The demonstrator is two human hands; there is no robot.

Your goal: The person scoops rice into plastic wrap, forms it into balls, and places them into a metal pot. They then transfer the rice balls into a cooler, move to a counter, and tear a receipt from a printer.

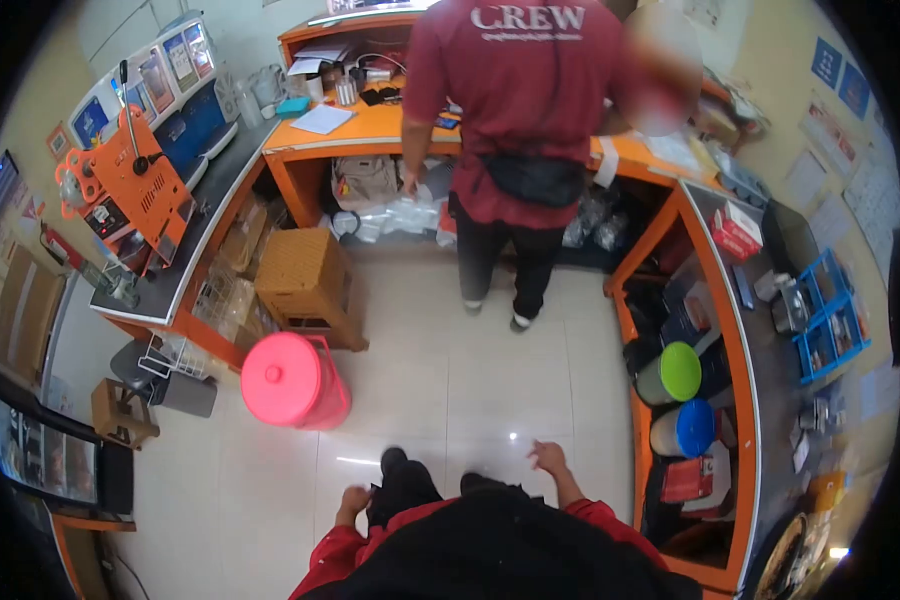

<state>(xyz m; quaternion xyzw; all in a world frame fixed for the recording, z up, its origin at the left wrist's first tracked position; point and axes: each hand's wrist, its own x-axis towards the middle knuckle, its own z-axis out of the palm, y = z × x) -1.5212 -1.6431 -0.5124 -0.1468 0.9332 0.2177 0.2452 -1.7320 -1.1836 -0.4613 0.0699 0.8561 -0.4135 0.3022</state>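
My left hand hangs low beside my left thigh, its fingers curled and too small to read clearly. On the other side, my right hand is held out over the tiled floor with its fingers apart and nothing in it. Both arms wear red sleeves. The pink lidded bucket stands on the floor ahead of my left hand, not touched by it. To the right of my right hand, containers with a green lid and a blue lid sit on a low shelf.
A person in a maroon shirt stands at the orange counter ahead. A brown stool is behind the bucket. An orange machine stands on the left counter. The right counter holds a blue rack and a red-white box.
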